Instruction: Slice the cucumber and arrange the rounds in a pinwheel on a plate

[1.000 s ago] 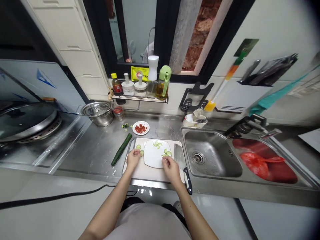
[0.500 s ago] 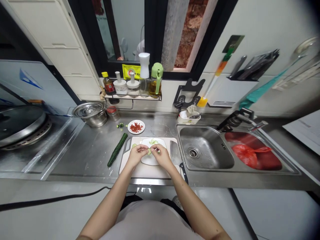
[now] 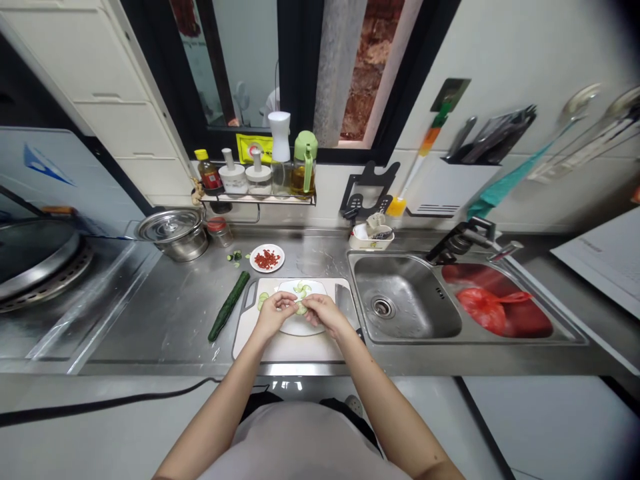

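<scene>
Just above a white plate [image 3: 299,328], my left hand [image 3: 274,315] and my right hand [image 3: 324,313] meet, both closed in a pinch on one thin cucumber slice [image 3: 301,308]. Several pale green slices [image 3: 301,289] lie curved on the plate's far part. The plate rests on a light cutting board [image 3: 295,349]. More cucumber slices [image 3: 263,299] sit at the board's left side, partly behind my left hand. On the board's right, the knife's wide blade [image 3: 343,299] lies flat, part of it hidden by my right arm. A whole cucumber [image 3: 229,307] is left of the board.
Behind the board stands a small plate [image 3: 254,264] of chopped red pieces, with cucumber scraps [image 3: 237,256] beside it. A lidded steel pot [image 3: 184,245] and a red-lidded jar [image 3: 220,232] are back left. The sink [image 3: 407,300] adjoins the board's right; a condiment shelf [image 3: 260,199] hangs behind.
The view has shifted a little. My right hand's fingers are curled more beneath the slice, and both hands stay over the plate.
</scene>
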The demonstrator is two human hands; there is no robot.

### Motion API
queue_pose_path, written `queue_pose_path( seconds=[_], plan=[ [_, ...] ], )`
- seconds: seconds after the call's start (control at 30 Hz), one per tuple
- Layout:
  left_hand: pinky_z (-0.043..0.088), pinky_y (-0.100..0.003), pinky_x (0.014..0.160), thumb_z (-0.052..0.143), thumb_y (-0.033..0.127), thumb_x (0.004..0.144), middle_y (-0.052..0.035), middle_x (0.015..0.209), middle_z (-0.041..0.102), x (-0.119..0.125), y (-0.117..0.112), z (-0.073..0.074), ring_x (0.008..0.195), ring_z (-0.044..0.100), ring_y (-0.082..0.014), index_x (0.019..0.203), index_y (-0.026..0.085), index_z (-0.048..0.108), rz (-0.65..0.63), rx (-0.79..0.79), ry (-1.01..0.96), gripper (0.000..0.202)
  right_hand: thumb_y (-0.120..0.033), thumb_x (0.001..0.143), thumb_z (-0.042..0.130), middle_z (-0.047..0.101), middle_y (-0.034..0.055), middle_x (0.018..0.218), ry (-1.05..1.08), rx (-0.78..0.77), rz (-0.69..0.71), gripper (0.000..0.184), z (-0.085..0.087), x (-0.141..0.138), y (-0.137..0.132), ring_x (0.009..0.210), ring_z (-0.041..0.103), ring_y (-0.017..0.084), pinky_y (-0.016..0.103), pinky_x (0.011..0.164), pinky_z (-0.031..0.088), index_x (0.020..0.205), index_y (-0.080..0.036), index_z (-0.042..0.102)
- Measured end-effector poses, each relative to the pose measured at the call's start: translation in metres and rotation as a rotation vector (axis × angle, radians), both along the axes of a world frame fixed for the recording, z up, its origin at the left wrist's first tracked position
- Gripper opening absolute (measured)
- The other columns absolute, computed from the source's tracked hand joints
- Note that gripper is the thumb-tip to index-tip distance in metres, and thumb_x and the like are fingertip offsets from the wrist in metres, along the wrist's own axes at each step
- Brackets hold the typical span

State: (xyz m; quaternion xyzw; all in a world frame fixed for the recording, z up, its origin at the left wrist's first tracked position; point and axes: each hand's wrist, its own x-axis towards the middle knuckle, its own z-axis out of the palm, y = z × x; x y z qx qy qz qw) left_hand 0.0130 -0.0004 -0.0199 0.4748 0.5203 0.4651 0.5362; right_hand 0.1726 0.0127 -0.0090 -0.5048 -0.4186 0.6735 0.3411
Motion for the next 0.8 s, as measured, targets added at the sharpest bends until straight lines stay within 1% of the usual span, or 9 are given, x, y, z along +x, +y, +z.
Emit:
queue_pose_path(
  seconds=[0.1, 0.17, 0.27, 0.37, 0.47, 0.53, 0.6, 0.7, 0.8],
  plan=[
    [0.043, -0.024, 0.068, 0.078, 0.037, 0.058, -0.001, 0.07, 0.064, 0.002, 0.002, 0.002, 0.069, 0.059, -0.0128, 0.087, 0.016, 0.065, -0.013, -0.02, -0.035, 0.038, -0.034, 0.066, 0.064, 0.056, -0.0038, 0.051, 0.0, 0.01, -0.01, 0.017, -0.001, 0.003, 0.004, 0.042, 0.046, 0.008, 0.018, 0.037, 0.029, 0.068, -0.019, 0.058],
    [0.043, -0.024, 0.068, 0.077, 0.042, 0.06, -0.0008, 0.07, 0.064, 0.002, 0.003, 0.002, 0.068, 0.058, -0.0128, 0.086, 0.016, 0.065, 0.014, -0.024, -0.033, 0.038, -0.036, 0.066, 0.064, 0.056, -0.0035, 0.052, -0.024, 0.04, -0.033, 0.018, -0.003, 0.005, 0.006, 0.042, 0.045, 0.008, 0.018, 0.036, 0.028, 0.068, -0.018, 0.058],
    [0.04, -0.023, 0.062, 0.071, 0.054, 0.067, -0.0011, 0.063, 0.062, 0.001, 0.003, 0.001, 0.061, 0.053, -0.0115, 0.071, 0.017, 0.063, 0.032, -0.065, 0.02, 0.038, -0.038, 0.067, 0.065, 0.058, -0.0027, 0.057, -0.066, 0.125, -0.043, 0.02, -0.005, 0.008, 0.006, 0.045, 0.045, 0.008, 0.018, 0.039, 0.029, 0.069, -0.019, 0.06],
    [0.033, -0.023, 0.052, 0.058, 0.068, 0.073, -0.0027, 0.055, 0.059, 0.001, 0.001, -0.002, 0.05, 0.046, -0.0095, 0.061, 0.016, 0.062, -0.1, -0.212, 0.035, 0.053, -0.04, 0.071, 0.065, 0.06, -0.002, 0.063, -0.112, 0.305, -0.019, 0.021, -0.006, 0.01, 0.007, 0.055, 0.05, 0.01, 0.02, 0.049, 0.038, 0.072, -0.019, 0.061],
    [0.025, -0.022, 0.046, 0.051, 0.074, 0.074, -0.003, 0.058, 0.061, 0.004, -0.001, -0.004, 0.046, 0.043, -0.0072, 0.067, 0.015, 0.063, -0.182, -0.414, -0.086, 0.061, -0.042, 0.077, 0.063, 0.063, -0.0003, 0.07, -0.189, 0.511, 0.002, 0.022, -0.006, 0.011, 0.008, 0.068, 0.055, 0.013, 0.025, 0.065, 0.045, 0.072, -0.02, 0.063],
    [0.02, -0.02, 0.044, 0.054, 0.072, 0.072, -0.0016, 0.063, 0.061, 0.007, -0.001, -0.005, 0.045, 0.042, -0.0054, 0.074, 0.015, 0.064, -0.175, -0.509, -0.19, 0.058, -0.041, 0.08, 0.061, 0.065, 0.0013, 0.076, -0.249, 0.61, 0.021, 0.022, -0.005, 0.013, 0.008, 0.075, 0.057, 0.015, 0.027, 0.071, 0.045, 0.075, -0.02, 0.065],
    [0.017, -0.019, 0.043, 0.061, 0.064, 0.07, -0.0002, 0.065, 0.061, 0.008, 0.0, -0.005, 0.045, 0.042, -0.0045, 0.078, 0.015, 0.063, -0.147, -0.544, -0.258, 0.05, -0.04, 0.083, 0.06, 0.065, 0.0025, 0.08, -0.294, 0.678, 0.042, 0.021, -0.004, 0.014, 0.007, 0.079, 0.058, 0.016, 0.029, 0.074, 0.044, 0.078, -0.02, 0.067],
    [0.016, -0.019, 0.042, 0.069, 0.051, 0.066, 0.001, 0.067, 0.06, 0.009, 0.003, -0.004, 0.047, 0.042, -0.0039, 0.081, 0.016, 0.063, -0.1, -0.522, -0.301, 0.039, -0.038, 0.085, 0.059, 0.065, 0.003, 0.081, -0.333, 0.737, 0.071, 0.02, -0.004, 0.017, 0.004, 0.082, 0.059, 0.017, 0.029, 0.076, 0.044, 0.079, -0.021, 0.067],
    [0.016, -0.018, 0.043, 0.073, 0.045, 0.062, 0.0011, 0.069, 0.06, 0.009, 0.005, -0.004, 0.048, 0.042, -0.0037, 0.079, 0.016, 0.062, -0.094, -0.474, -0.301, 0.035, -0.036, 0.086, 0.058, 0.064, 0.003, 0.08, -0.36, 0.744, 0.077, 0.019, -0.006, 0.019, 0.003, 0.082, 0.058, 0.017, 0.029, 0.075, 0.044, 0.079, -0.021, 0.067]
  ],
)
